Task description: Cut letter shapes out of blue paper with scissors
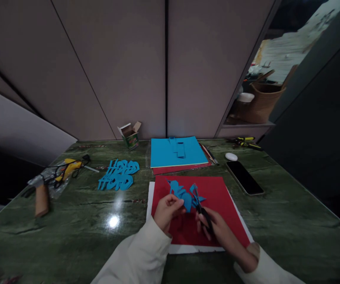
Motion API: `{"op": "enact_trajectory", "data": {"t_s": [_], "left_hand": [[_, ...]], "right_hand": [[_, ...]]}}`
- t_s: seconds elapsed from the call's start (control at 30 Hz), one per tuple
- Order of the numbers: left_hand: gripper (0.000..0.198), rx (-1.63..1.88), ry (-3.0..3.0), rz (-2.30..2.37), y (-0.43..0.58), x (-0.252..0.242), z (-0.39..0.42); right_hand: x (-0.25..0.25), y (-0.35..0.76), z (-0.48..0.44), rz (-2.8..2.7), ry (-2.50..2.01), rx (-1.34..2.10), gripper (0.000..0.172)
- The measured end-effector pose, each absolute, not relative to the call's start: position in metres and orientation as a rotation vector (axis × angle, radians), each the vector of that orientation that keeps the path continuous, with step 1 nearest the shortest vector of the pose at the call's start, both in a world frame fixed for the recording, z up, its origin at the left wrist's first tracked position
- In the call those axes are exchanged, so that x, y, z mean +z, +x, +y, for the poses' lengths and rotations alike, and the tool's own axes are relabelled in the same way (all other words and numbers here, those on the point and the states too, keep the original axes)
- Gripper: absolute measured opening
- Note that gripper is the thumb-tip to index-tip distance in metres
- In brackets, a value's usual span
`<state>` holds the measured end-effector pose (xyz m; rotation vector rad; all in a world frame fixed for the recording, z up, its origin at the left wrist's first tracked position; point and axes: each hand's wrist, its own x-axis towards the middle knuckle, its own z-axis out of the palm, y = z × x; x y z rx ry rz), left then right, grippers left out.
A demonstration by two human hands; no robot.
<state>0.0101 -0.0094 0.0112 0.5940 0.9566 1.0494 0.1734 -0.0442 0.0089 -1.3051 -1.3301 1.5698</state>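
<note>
My left hand [166, 211] pinches a piece of cut blue paper [183, 194] and holds it up over a red sheet [220, 197]. My right hand [217, 228] grips black scissors [201, 211], whose blades point up into the blue paper. Both hands are closed on what they hold. The red sheet lies on a white sheet [150, 197] on the green marble table [98, 228].
Blue cut-out shapes [118, 175] lie left of centre. A stack of blue and red paper [177, 153] sits behind. A black phone [244, 177] and a white oval object [231, 156] lie right. A small open box [130, 136], a yellow tool [69, 167], and a wooden handle [42, 200] are at left.
</note>
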Motion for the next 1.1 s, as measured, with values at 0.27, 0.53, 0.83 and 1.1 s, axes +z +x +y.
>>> {"op": "enact_trajectory", "data": {"t_s": [0.27,0.53,0.83,1.1], "left_hand": [[0.029,0.903,0.771,0.927,0.015,0.004,-0.014],[0.032,0.913,0.773,0.932,0.014,0.005,-0.012],[0.029,1.109,0.480,0.990,0.006,0.009,-0.004],[0.024,1.195,0.469,1.036,0.002,0.007,0.000]], "right_hand": [[0.014,0.172,-0.039,-1.330,-1.225,1.572,0.023],[0.016,0.173,-0.039,-1.372,-1.298,1.494,0.020],[0.013,0.170,-0.043,-1.392,-1.313,1.495,0.011],[0.015,0.169,-0.043,-1.355,-1.317,1.538,0.013]]}}
